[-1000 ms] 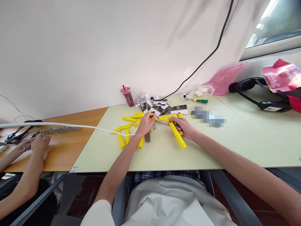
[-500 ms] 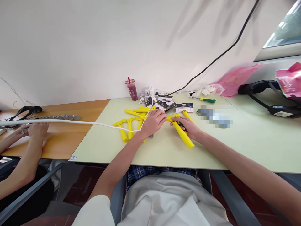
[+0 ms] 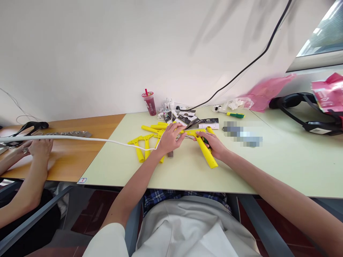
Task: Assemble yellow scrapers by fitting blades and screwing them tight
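Observation:
A yellow T-shaped plastic tool, like a scraper (image 3: 205, 151), is gripped in my right hand (image 3: 214, 144), its handle slanting toward me. Part of a dark green handle (image 3: 205, 140) also shows in this hand, mostly hidden by the fingers. My left hand (image 3: 170, 139) is at the left end of the T's crossbar, thumb and fingers apart; nothing clearly shows between them. Under and beside it lie several more yellow T-shaped tools (image 3: 139, 154). Another yellow handle (image 3: 210, 130) lies behind my right hand. A small dark grey piece (image 3: 170, 154) rests beside my left wrist.
Behind my hands are black-and-white packets (image 3: 184, 119), a white box (image 3: 208, 123) and a red drink cup (image 3: 150, 103). To the right lie a green-and-yellow screwdriver (image 3: 235, 115) and a black headset (image 3: 308, 114). A white cable (image 3: 107, 140) crosses leftward; a co-worker's hands (image 3: 40, 146) are beyond.
My left hand's fingers have spread and shifted slightly left from the crossbar. My right hand keeps its grip on the yellow T-shaped tool, whose crossbar now shows more.

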### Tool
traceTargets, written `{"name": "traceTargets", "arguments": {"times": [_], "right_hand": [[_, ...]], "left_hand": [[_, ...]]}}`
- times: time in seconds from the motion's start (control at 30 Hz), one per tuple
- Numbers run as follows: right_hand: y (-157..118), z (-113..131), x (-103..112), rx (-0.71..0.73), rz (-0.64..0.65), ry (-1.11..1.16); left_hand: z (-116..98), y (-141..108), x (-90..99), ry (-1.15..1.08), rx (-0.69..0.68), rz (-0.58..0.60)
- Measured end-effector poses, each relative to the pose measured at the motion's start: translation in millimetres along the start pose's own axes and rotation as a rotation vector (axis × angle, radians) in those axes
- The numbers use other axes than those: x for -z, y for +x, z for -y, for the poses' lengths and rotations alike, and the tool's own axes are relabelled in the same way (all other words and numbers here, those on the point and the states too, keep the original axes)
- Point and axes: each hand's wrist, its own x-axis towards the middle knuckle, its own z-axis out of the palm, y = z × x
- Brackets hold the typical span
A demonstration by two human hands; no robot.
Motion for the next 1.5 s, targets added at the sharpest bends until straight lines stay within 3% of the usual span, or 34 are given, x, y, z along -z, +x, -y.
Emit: {"name": "traceTargets", "arguments": {"times": [0.1,0.33,0.57,1.13,1.3,1.5], "right_hand": [[-3,3,-1,0.018,0.0,0.007],[-5,5,-2,0.042,0.029,0.01],[-6,4,-2,0.04,0.062,-0.006],[-8,4,-5,-0.012,0.055,-0.045],[-8,1,-6,0.004,0.077,-0.057],[-9,-1,-7,-0.022,0.099,-0.084]], "left_hand": [[9,0,-3.7,0.031,0.092,0.007],[23,-7,-19.9,0.137,0.183,0.202],[27,-9,-24.0,0.127,0.219,0.217],[19,-8,-17.9,0.136,0.152,0.294],[23,-6,-20.6,0.113,0.171,0.286],[24,-4,-27.8,0.176,0.092,0.301]]}}
